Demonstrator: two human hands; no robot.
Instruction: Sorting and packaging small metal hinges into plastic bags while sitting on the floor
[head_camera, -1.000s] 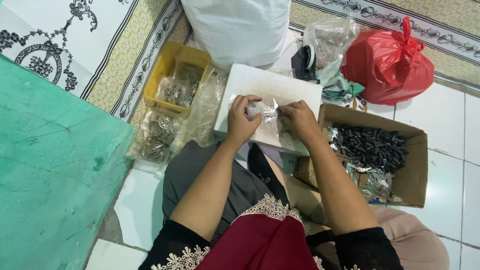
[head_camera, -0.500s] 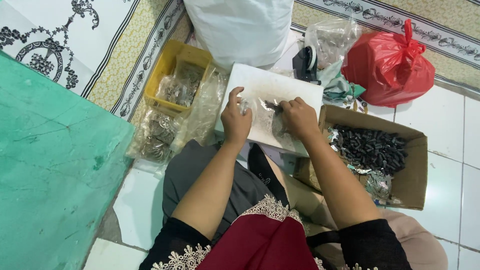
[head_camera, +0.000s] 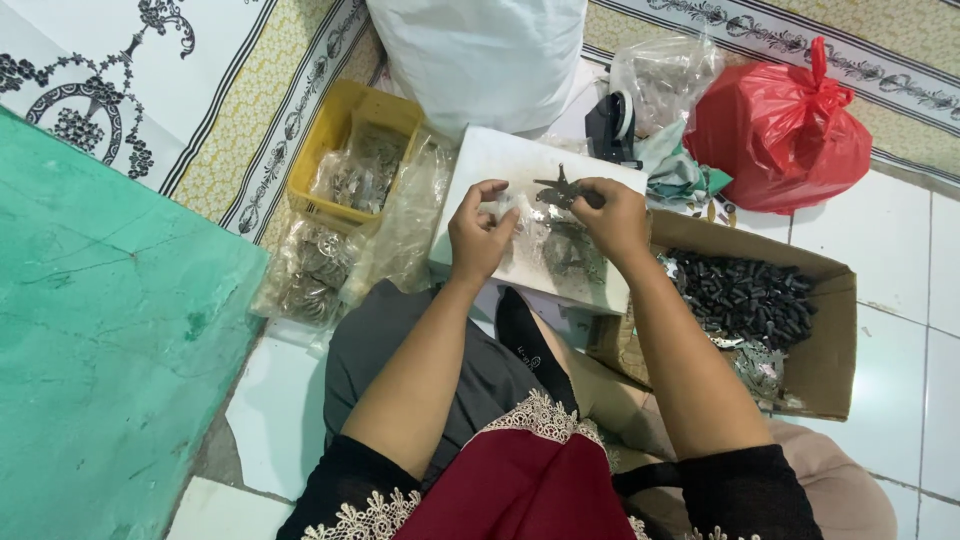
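My left hand (head_camera: 481, 231) and my right hand (head_camera: 612, 216) are over a white board (head_camera: 480, 170) that rests on my lap. Between them they hold a small clear plastic bag (head_camera: 545, 240) with dark metal pieces inside. My right hand pinches the bag's top edge, where a dark pointed piece (head_camera: 558, 187) sticks out. My left hand grips the bag's left side with bent fingers.
A cardboard box (head_camera: 830, 330) of small dark pieces sits to my right. A yellow tray (head_camera: 330, 135) and filled clear bags (head_camera: 315, 265) lie to the left. A white sack (head_camera: 480, 55), a red plastic bag (head_camera: 780, 130) and a tape dispenser (head_camera: 610, 125) stand beyond. A green mat (head_camera: 100, 330) covers the left.
My hands have spread slightly apart on the bag, and the dark pointed piece now shows at its top near my right fingers.
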